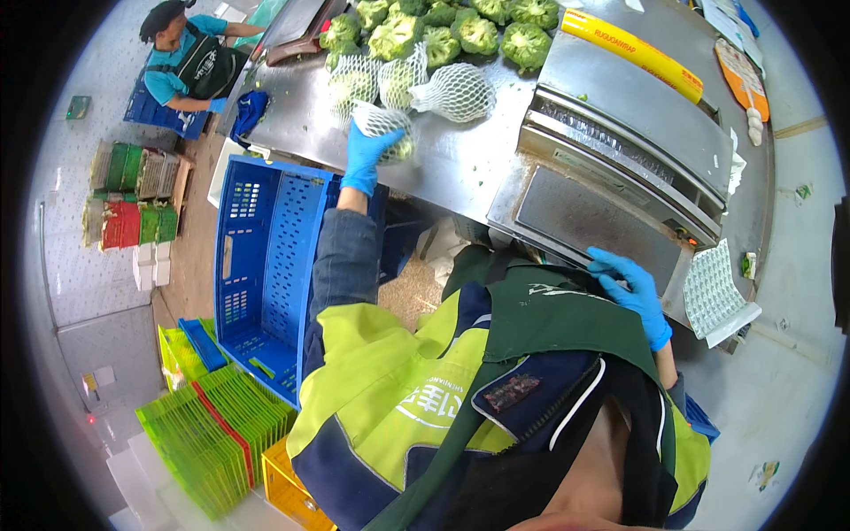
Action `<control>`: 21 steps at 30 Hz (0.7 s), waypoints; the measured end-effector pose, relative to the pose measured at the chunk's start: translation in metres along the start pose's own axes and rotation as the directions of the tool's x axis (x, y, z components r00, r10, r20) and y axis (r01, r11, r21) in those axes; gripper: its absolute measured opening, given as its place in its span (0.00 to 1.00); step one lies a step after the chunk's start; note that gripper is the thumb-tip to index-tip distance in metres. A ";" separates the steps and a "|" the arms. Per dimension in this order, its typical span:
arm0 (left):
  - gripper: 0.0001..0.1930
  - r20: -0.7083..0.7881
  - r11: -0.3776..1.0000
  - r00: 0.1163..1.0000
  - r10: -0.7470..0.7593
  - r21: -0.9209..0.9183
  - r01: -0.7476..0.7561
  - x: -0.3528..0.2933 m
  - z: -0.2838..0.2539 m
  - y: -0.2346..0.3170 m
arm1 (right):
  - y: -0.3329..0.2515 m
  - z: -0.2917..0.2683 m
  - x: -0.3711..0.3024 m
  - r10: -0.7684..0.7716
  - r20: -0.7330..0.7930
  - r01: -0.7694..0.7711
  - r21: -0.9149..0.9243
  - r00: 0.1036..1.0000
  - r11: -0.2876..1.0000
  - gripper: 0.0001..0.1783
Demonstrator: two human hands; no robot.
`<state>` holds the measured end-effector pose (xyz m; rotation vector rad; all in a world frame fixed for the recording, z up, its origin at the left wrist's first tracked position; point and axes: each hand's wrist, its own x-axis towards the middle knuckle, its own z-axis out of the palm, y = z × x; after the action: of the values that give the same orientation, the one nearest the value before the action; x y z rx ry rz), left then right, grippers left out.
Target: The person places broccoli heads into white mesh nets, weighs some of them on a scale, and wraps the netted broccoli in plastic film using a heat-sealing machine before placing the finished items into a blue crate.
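Observation:
My left hand [361,159], in a blue glove, is closed around a head of broccoli in a white foam net [379,119] at the steel table's front edge. Just beyond it lie more netted broccoli heads [456,94], touching or close to one another. Bare green broccoli heads [478,34] are heaped behind them. My right hand [636,296], also gloved in blue, is at the front edge of the wrapping machine [611,150], by its dark flat plate [598,217]. Its fingers are stretched out and loosely bent, with nothing seen in them.
A blue slatted crate [292,226] stands left of me, below the table [460,164]. Stacked lime-green crates [199,442] are at lower left. A yellow film box [630,53] lies on the machine; a label sheet [722,288] hangs at right. Another person [190,57] works at far left.

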<state>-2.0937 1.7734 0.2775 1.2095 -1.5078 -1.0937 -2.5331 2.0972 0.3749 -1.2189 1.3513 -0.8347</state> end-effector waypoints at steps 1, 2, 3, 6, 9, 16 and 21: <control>0.23 0.001 0.978 0.994 -0.105 -0.179 0.103 -0.004 0.008 0.026 | 0.011 -0.005 0.005 0.005 -0.020 -0.003 0.100 1.000 0.995 0.23; 0.22 0.084 0.906 0.981 -0.173 -0.378 0.192 -0.016 0.023 0.066 | 0.003 -0.006 0.015 -0.003 -0.056 0.010 0.120 0.998 0.993 0.24; 0.21 0.169 0.842 0.965 -0.202 -0.474 0.259 -0.027 0.034 0.087 | -0.002 -0.008 0.028 -0.037 -0.058 0.043 0.119 0.998 0.992 0.28; 0.18 0.476 0.595 0.858 -0.190 -0.640 0.487 -0.057 0.111 0.134 | -0.027 -0.012 0.064 -0.196 -0.139 0.212 0.111 0.971 0.971 0.42; 0.24 0.630 0.547 0.764 -0.140 -0.594 0.590 -0.104 0.205 0.183 | -0.046 -0.015 0.089 -0.264 -0.134 0.291 0.248 0.955 0.924 0.58; 0.38 0.556 0.523 0.794 -0.246 -0.614 0.591 -0.161 0.296 0.164 | 0.008 -0.049 0.073 -0.111 -0.062 0.127 0.470 0.992 0.874 0.47; 0.36 0.538 0.539 0.732 -0.417 -0.503 0.676 -0.162 0.315 0.167 | 0.054 -0.083 0.089 0.064 -0.145 0.014 0.483 0.987 0.875 0.31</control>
<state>-2.4120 1.9875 0.3533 0.9880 -0.7623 -2.1870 -2.6157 2.0108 0.3151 -0.7517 1.1781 -1.1867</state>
